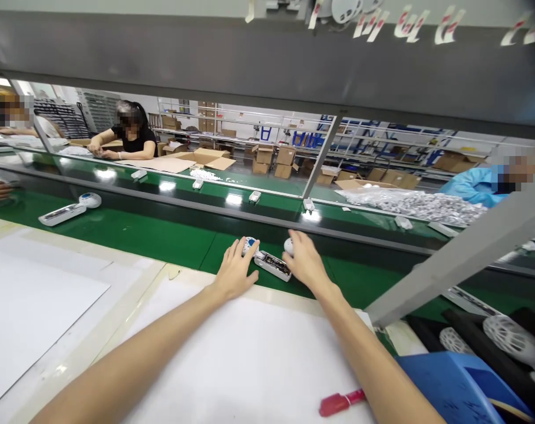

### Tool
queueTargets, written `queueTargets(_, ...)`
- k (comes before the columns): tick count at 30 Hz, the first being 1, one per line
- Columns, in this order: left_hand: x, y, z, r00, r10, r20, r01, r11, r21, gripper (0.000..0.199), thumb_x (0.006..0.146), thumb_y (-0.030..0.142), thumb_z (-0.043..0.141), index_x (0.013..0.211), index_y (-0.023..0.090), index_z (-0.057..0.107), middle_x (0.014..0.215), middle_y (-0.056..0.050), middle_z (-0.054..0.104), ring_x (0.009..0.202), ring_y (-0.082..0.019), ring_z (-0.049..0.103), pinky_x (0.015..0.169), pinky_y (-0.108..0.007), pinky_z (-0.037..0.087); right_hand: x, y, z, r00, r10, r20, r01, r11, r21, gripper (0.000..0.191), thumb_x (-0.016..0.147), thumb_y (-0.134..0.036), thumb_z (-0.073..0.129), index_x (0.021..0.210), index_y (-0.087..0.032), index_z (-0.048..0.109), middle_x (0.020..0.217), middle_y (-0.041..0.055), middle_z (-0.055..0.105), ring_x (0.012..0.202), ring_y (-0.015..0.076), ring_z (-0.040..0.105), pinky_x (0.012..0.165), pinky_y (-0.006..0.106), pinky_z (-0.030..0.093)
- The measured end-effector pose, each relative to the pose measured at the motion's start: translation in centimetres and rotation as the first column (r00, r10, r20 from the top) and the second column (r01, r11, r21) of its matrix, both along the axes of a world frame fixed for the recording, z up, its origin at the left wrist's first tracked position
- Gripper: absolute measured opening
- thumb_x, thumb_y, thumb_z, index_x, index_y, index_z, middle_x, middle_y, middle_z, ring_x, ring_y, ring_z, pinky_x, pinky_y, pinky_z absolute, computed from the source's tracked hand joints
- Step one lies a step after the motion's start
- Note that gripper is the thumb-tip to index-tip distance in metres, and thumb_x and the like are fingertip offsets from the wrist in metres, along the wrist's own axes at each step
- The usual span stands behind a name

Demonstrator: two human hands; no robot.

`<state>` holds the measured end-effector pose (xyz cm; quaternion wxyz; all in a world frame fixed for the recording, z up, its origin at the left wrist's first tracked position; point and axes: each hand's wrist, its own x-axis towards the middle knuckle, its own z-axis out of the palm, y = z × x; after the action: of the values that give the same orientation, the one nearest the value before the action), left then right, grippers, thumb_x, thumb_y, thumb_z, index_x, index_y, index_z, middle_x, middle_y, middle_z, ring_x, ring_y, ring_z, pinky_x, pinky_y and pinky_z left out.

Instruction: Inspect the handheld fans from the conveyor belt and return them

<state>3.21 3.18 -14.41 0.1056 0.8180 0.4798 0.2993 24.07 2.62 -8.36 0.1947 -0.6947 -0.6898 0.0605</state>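
On the green conveyor belt point(170, 235) both my arms reach forward. My left hand point(236, 271) has its fingers around the round head of a white handheld device point(273, 266), which has a blue centre. The device's long body lies with its open side up, showing dark and metallic inner parts. To the right, my right hand point(306, 259) curls over a white rounded part point(288, 246), close to the far end of that body. Most of this rounded part is hidden under the fingers, so whether it belongs to a second device I cannot tell.
Another white device point(64, 214) lies on the belt at left. A red marker point(342, 403) rests on the white work surface point(232, 365) by my right forearm. A blue bin point(457, 383) and a slanted post point(426, 277) stand at right. Several people work across the line.
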Motion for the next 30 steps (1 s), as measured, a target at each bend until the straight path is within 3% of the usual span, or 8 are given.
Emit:
queueTargets(2,0.0,0.0,0.1,0.997,0.061,0.044,-0.061,0.998,-0.004,0.075,0.086,0.030,0.064,0.157,0.025,0.039,0.153,-0.017,0.038,0.143,-0.038,0.037,0.117,-0.055,0.035,-1.6,-0.5,-0.4,0.986,0.164,0.023,-0.163,0.985,-0.062,0.054,0.089,-0.025,0.061,0.141,-0.014,0.056,0.144,0.0180,0.057,0.138,0.0309,0.049,0.111,0.038,0.037)
queueTargets(5,-0.1,0.1,0.3,0.975,0.182,0.131,-0.180,0.983,-0.029,0.061,0.091,0.037,0.059,0.149,0.020,0.049,0.133,-0.019,0.046,0.127,-0.038,0.049,0.108,-0.056,0.042,-3.2,-1.1,-1.1,0.969,0.248,0.014,-0.243,0.960,-0.139,0.043,0.077,-0.019,0.070,0.119,-0.013,0.067,0.114,0.0167,0.069,0.115,0.0341,0.061,0.100,0.042,0.043)
queueTargets(10,-0.3,0.3,0.2,0.924,0.242,0.296,-0.225,0.970,-0.089,0.044,0.095,0.041,0.052,0.132,0.018,0.052,0.131,-0.016,0.049,0.118,-0.033,0.056,0.102,-0.051,0.048,-3.9,-1.5,-0.6,0.976,0.167,-0.138,-0.179,0.980,-0.083,0.032,0.063,-0.005,0.066,0.094,-0.014,0.065,0.114,0.0171,0.063,0.105,0.0333,0.062,0.088,0.040,0.044)
queueTargets(13,-0.4,0.4,0.2,0.877,0.245,0.414,-0.231,0.969,-0.084,0.042,0.100,0.040,0.043,0.137,0.019,0.041,0.135,-0.015,0.049,0.118,-0.026,0.059,0.102,-0.044,0.049,-3.7,-1.4,1.0,0.928,0.091,-0.362,-0.126,0.989,-0.075,0.027,0.061,-0.009,0.066,0.086,-0.017,0.060,0.090,0.0104,0.065,0.085,0.0271,0.065,0.074,0.035,0.047)
queueTargets(15,-0.6,0.4,0.1,0.846,0.241,0.475,-0.235,0.969,-0.073,0.043,0.102,0.040,0.039,0.140,0.021,0.035,0.137,-0.014,0.047,0.112,-0.022,0.061,0.100,-0.041,0.050,-3.5,-1.5,2.5,0.829,0.078,-0.553,-0.155,0.983,-0.093,0.021,0.068,-0.024,0.067,0.086,-0.018,0.059,0.077,0.0071,0.064,0.068,0.0220,0.062,0.060,0.032,0.048)
queueTargets(18,-0.7,0.6,0.0,0.823,0.231,0.519,-0.228,0.971,-0.070,0.043,0.103,0.040,0.038,0.141,0.021,0.033,0.133,-0.013,0.048,0.101,-0.018,0.064,0.093,-0.038,0.053,-3.4,-2.4,5.0,0.630,0.117,-0.768,-0.223,0.974,-0.035,0.029,0.083,-0.042,0.047,0.095,-0.017,0.059,0.087,0.0104,0.069,0.061,0.0177,0.060,0.052,0.031,0.050)
queueTargets(24,-0.8,0.4,-0.1,0.858,0.166,0.487,-0.168,0.985,-0.040,0.034,0.104,0.038,0.034,0.131,0.020,0.043,0.122,-0.011,0.057,0.108,-0.021,0.062,0.097,-0.041,0.050,-4.5,-5.4,8.5,0.114,0.237,-0.965,-0.076,0.970,0.230,0.035,0.071,-0.024,0.064,0.104,-0.019,0.056,0.100,0.0051,0.074,0.066,0.0157,0.069,0.059,0.029,0.059)
queueTargets(30,-0.6,-0.4,0.5,0.952,-0.028,0.306,0.009,0.998,0.063,0.029,0.104,0.035,0.035,0.118,0.018,0.055,0.112,-0.010,0.062,0.109,-0.026,0.057,0.099,-0.046,0.048,-5.1,-7.7,9.7,0.132,0.437,-0.890,-0.113,0.898,0.425,0.047,0.078,-0.022,0.070,0.119,-0.028,0.048,0.111,0.0005,0.071,0.082,0.0180,0.074,0.070,0.035,0.065)
